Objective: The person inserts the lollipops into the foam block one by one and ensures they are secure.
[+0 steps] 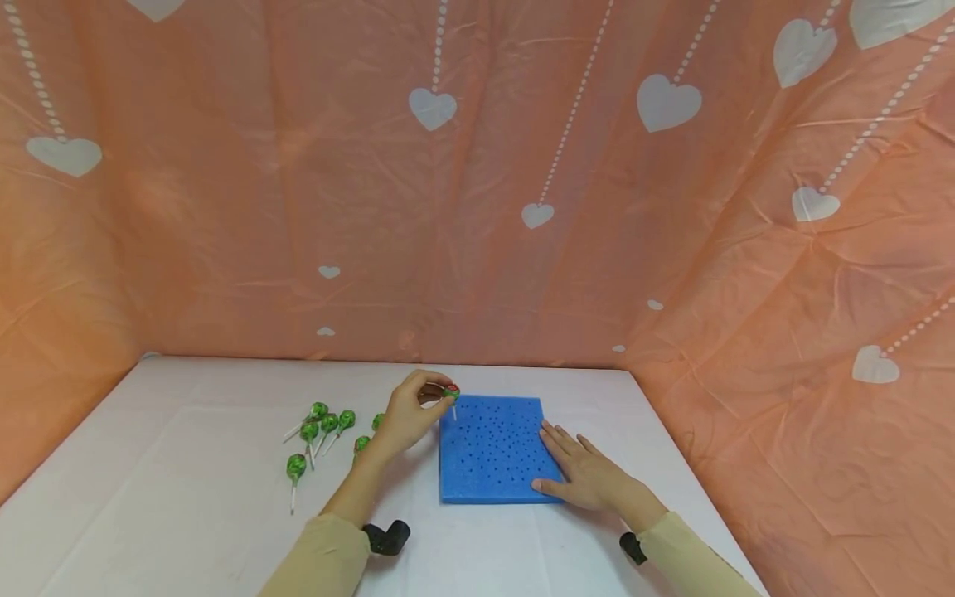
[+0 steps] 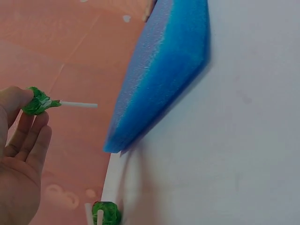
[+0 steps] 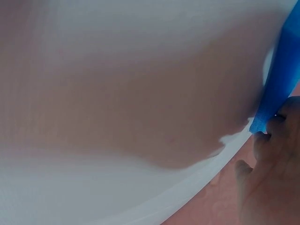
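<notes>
My left hand (image 1: 409, 419) pinches a lollipop (image 1: 452, 391) in a green and red wrapper by its head. Its white stick points down over the far left corner of a blue foam block (image 1: 492, 448) dotted with small holes. In the left wrist view the lollipop (image 2: 40, 101) sits between thumb and fingertips, and its stick end is apart from the foam block (image 2: 164, 79). My right hand (image 1: 589, 474) rests with fingers extended along the block's right edge, thumb on its near right corner. The right wrist view shows that hand (image 3: 276, 168) touching the block (image 3: 281, 70).
Several green lollipops (image 1: 309, 431) lie on the white table (image 1: 186, 464) left of the block, some partly hidden behind my left forearm. An orange curtain (image 1: 358, 182) with white hearts hangs behind the table and along its sides. Black straps (image 1: 388, 538) circle both wrists.
</notes>
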`<action>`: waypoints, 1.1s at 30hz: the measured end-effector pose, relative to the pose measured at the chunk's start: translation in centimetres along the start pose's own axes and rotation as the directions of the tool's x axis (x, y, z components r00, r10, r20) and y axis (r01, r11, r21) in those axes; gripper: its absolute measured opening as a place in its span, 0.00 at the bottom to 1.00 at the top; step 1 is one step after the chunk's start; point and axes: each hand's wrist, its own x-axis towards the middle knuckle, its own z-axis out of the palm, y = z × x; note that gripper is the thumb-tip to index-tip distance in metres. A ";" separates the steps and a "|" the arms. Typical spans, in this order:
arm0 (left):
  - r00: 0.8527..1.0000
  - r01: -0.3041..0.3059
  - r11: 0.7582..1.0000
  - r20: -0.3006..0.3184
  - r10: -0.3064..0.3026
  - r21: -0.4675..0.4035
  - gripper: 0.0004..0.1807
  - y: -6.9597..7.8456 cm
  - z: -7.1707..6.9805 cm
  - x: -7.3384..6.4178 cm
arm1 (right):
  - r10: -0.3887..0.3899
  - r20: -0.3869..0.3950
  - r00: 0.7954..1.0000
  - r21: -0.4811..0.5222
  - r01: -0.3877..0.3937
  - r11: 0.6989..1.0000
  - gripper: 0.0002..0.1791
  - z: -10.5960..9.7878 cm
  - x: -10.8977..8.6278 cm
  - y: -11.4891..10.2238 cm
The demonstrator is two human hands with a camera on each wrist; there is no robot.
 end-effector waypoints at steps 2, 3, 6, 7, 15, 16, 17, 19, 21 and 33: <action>1.000 0.009 1.000 0.001 -0.009 0.004 0.15 0.0 0.2 0.0 | 0.000 -0.002 1.000 -0.001 0.000 1.000 0.51 0.1 0.0 0.1; 1.000 0.009 1.000 0.001 -0.009 0.009 0.15 0.0 0.3 0.0 | 0.000 -0.003 1.000 -0.002 0.000 1.000 0.51 0.1 0.0 0.1; 1.000 0.013 0.999 0.003 -0.013 0.036 0.15 0.0 0.5 -0.1 | 0.000 -0.005 1.000 -0.005 0.000 1.000 0.51 0.2 0.1 0.2; 1.000 0.019 0.999 0.006 -0.019 0.044 0.15 0.1 0.5 -0.1 | 0.000 -0.005 1.000 -0.003 0.000 1.000 0.52 0.2 0.1 0.2; 0.999 0.039 0.997 0.031 -0.041 0.068 0.15 -0.3 0.8 0.0 | -0.008 -0.009 1.000 0.003 0.008 1.000 0.52 0.2 0.1 0.2; 0.999 0.037 0.997 0.034 -0.040 0.065 0.15 -0.4 0.8 0.0 | -0.009 -0.008 1.000 0.002 0.009 1.000 0.52 0.2 0.1 0.2; 0.999 0.037 0.997 0.037 -0.039 0.062 0.15 -0.4 0.9 0.0 | -0.007 -0.007 1.000 0.001 0.007 1.000 0.52 0.2 0.1 0.2; 0.998 0.036 0.998 0.041 -0.039 0.059 0.15 -0.5 0.9 0.0 | -0.005 -0.007 1.000 0.002 0.005 1.000 0.52 0.2 0.1 0.2; 0.998 0.034 0.998 0.041 -0.037 0.061 0.15 -0.6 1.0 0.0 | -0.003 -0.006 1.000 0.002 0.003 1.000 0.52 0.2 0.1 0.2; 0.997 0.059 0.994 0.041 -0.063 0.090 0.13 -0.4 1.4 -0.3 | -0.003 -0.001 1.000 0.002 0.003 1.000 0.52 0.2 0.1 0.2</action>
